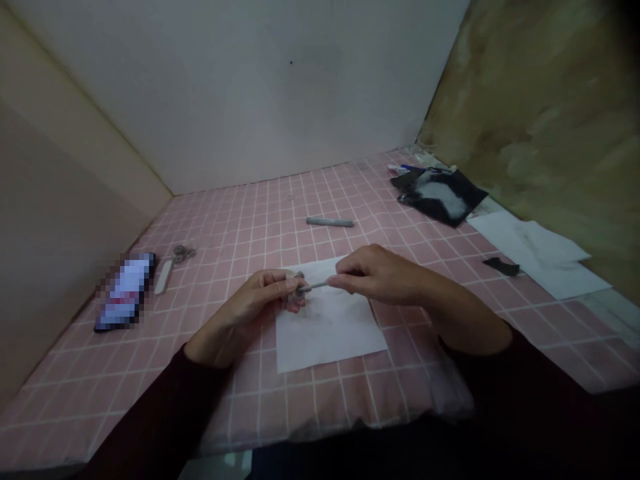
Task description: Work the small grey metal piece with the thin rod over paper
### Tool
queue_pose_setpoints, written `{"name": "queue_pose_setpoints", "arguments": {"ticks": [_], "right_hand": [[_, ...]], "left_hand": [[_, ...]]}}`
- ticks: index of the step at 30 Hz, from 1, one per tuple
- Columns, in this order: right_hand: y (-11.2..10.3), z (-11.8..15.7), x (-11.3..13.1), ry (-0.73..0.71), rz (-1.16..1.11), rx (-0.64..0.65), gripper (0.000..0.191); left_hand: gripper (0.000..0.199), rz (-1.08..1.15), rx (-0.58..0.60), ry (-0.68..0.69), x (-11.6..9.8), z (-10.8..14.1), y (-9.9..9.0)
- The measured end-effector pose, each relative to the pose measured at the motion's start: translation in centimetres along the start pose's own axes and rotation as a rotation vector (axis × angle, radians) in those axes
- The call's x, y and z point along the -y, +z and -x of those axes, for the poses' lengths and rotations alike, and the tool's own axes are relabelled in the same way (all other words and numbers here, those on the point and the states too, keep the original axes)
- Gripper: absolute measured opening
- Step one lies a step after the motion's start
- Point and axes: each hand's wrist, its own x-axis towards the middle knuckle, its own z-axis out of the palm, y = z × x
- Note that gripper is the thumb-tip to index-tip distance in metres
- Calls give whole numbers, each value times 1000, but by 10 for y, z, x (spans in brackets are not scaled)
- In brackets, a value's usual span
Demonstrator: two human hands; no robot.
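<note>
My left hand [260, 300] pinches a small round grey object [300, 287] between its fingertips, above a white paper sheet [345, 340]. My right hand [375, 275] holds a thin grey rod [317, 287] between thumb and fingers. The rod's tip meets the round object, which my left fingers partly hide. Both hands hover over the far part of the sheet, and I cannot tell exactly what the round object is.
The pink grid tabletop [320, 407] ends at walls on the far and left sides. A grey marker [329, 222], small scissors [181, 254], a pixelated phone [125, 291], a black-and-white cloth [440, 193] and loose white paper [545, 257] lie around.
</note>
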Motion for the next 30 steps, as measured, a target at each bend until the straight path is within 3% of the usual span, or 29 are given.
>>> {"name": "queue_pose_setpoints", "arguments": {"ticks": [6, 11, 30], "right_hand": [[5, -3, 2, -47, 13, -9, 40], [1, -1, 0, 39, -17, -6, 44], [-2, -1, -2, 74, -135, 48, 41]], "left_hand": [[23, 11, 40, 8, 1, 1, 0], [24, 20, -2, 31, -1, 2, -1], [24, -56, -2, 115, -2, 3, -3]]}}
